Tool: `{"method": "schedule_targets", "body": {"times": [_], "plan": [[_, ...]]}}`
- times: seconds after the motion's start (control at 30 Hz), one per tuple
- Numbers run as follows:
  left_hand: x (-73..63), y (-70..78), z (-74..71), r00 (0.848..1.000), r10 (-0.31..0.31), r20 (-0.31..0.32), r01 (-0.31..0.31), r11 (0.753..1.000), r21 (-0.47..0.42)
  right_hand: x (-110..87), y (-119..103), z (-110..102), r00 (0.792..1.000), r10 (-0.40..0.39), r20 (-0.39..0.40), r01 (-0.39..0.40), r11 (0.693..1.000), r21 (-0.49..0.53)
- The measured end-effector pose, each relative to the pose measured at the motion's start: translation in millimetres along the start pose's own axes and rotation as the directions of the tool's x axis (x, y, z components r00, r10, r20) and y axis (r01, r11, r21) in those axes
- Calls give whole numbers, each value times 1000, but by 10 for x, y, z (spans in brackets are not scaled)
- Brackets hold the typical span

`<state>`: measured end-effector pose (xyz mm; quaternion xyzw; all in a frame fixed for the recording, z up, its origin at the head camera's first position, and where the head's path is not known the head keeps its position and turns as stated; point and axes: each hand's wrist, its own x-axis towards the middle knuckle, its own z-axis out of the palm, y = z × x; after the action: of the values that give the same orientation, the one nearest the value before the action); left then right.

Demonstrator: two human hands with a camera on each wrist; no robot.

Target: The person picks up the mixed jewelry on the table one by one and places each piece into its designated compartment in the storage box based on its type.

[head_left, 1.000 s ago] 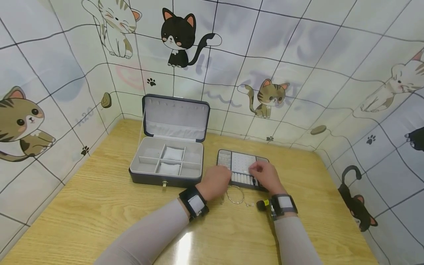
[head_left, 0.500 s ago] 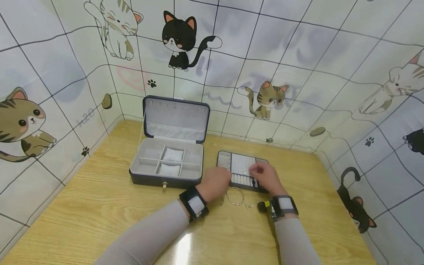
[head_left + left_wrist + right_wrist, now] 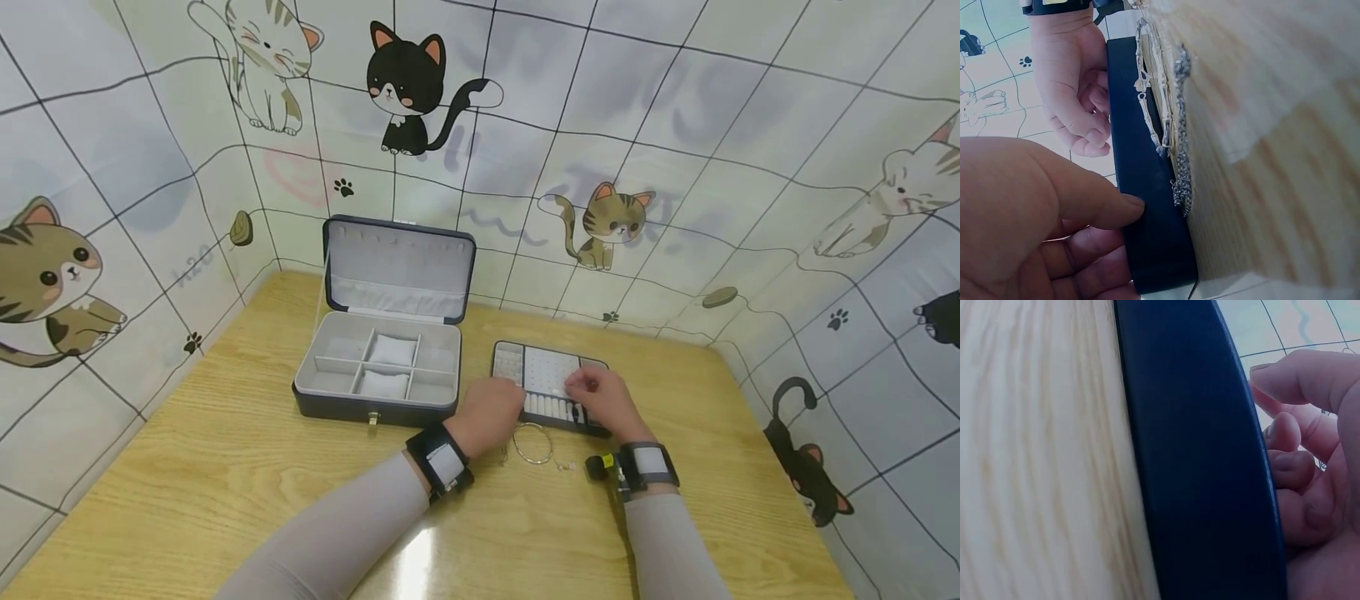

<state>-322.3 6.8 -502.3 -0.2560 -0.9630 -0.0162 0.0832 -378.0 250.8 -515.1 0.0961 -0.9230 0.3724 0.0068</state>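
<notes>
Your left hand (image 3: 483,417) grips the tray (image 3: 546,367), right of the box (image 3: 330,407); your right hand (image 3: 606,402), thumb and forefinger drawn together, is at the tray, its hold impossible to tell.

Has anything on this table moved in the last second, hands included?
Almost nothing: the person's right hand, over the shallow dark-blue jewellery tray, shifted very slightly rightward. Nothing was visibly taken up or let go. The left hand at the tray's near-left corner, the open dark box with pale compartments and the round gold-coloured bracelet stayed put.
</notes>
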Motion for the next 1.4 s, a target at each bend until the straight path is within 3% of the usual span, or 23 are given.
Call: {"method": "schedule_targets", "body": {"times": [0.3, 0.77, 1.13, 1.4], "plan": [[0, -8, -10, 1000, -1, 4, 1, 1000, -9, 13, -19, 13, 1000, -28, 5, 28, 1000, 11], [3, -15, 10, 1000, 16, -10, -16, 1000, -1, 6, -91, 44, 995, -44, 92, 43, 999, 15], [-11, 15, -54, 1000, 8, 18, -8, 999, 31, 15, -63, 49, 996, -69, 64, 69, 998, 5], [-3, -4, -35, 1000, 6, -11, -6, 999, 48, 17, -62, 50, 994, -83, 69, 82, 996, 14]]}}
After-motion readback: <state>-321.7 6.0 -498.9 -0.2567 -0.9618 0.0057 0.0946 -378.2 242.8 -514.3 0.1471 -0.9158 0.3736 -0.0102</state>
